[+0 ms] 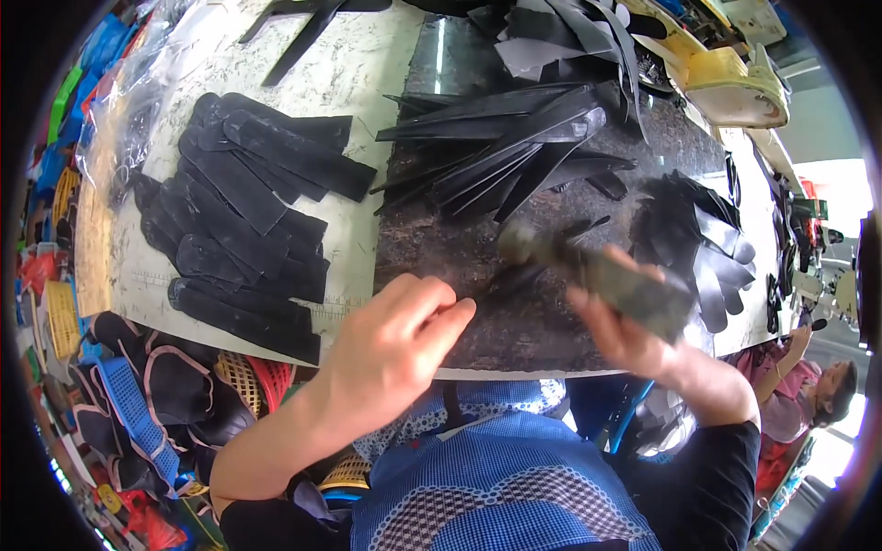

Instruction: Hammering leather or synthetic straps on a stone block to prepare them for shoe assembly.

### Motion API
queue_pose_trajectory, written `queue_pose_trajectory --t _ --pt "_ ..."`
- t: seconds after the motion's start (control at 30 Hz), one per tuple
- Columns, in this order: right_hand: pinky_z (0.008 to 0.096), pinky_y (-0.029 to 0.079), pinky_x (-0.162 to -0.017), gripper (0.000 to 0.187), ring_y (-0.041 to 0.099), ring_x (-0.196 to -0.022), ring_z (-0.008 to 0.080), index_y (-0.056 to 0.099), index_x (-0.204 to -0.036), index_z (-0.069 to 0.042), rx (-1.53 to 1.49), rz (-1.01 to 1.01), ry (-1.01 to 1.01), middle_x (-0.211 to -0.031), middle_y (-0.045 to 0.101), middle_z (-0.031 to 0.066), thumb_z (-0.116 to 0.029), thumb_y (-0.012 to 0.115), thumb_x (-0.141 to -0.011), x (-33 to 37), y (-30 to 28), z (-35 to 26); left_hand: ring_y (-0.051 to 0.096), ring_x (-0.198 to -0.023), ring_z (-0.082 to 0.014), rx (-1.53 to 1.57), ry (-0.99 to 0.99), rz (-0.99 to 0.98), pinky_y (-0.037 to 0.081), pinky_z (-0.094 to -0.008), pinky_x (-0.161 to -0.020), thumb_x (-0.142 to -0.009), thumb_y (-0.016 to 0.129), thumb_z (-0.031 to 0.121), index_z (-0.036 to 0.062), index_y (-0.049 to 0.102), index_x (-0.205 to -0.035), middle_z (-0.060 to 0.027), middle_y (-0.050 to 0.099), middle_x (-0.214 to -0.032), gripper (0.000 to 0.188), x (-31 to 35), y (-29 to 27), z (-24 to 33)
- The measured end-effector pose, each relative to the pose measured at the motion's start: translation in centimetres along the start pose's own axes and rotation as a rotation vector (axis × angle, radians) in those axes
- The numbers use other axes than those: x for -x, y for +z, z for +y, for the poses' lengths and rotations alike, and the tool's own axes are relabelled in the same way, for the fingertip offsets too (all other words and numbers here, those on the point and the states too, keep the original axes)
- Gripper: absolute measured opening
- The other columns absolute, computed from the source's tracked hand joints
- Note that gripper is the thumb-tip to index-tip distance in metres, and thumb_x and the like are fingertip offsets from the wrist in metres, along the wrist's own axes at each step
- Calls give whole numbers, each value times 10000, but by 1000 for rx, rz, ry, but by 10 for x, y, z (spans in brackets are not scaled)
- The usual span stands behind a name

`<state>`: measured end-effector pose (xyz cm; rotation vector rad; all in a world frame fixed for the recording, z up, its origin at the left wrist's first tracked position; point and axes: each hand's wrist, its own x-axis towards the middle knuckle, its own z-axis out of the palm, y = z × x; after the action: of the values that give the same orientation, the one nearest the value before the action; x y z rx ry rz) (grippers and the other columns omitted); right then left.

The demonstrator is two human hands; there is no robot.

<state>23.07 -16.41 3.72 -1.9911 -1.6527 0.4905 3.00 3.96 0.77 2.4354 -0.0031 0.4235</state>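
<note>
My left hand is closed in a pinch at the near edge of the dark board. Its fingertips meet the end of a small black strip, which is partly hidden and dark against the board. In my right hand is a hammer, smeared by motion. Its rounded end hangs over the strip; whether the two touch, I cannot tell. Beyond my hands lies a loose heap of long black strips. More black strips with rounded ends overlap on the pale board to the left.
A dark, worn board lies on the pale tabletop. Rounded black pieces are piled at the right, and scraps at the back. Baskets, including a blue one, stand below left. Another person is at far right.
</note>
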Motion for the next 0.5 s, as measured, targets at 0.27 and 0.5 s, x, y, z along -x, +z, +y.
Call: queue_pose_trajectory --t 0.27,0.5 --pt "362 521 -505 189 691 -569 288 584 -1048 -33 -374 -21 26 -693 652 98 -136 694 -933 -9 6 -10 629 -771 -228 -176 18 119 545 -313 -636 -735 767 -37 -28 728 -998 -84 619 -932 266 11 9 12" --pt "346 460 -491 78 633 -583 222 661 -1004 -36 -137 -29 -105 -733 615 76 -53 699 -938 -6 11 -1 621 -751 -240 14 -100 137 522 -338 -631 -733 818 -29 3 734 -962 -79 630 -910 246 20 5 8"
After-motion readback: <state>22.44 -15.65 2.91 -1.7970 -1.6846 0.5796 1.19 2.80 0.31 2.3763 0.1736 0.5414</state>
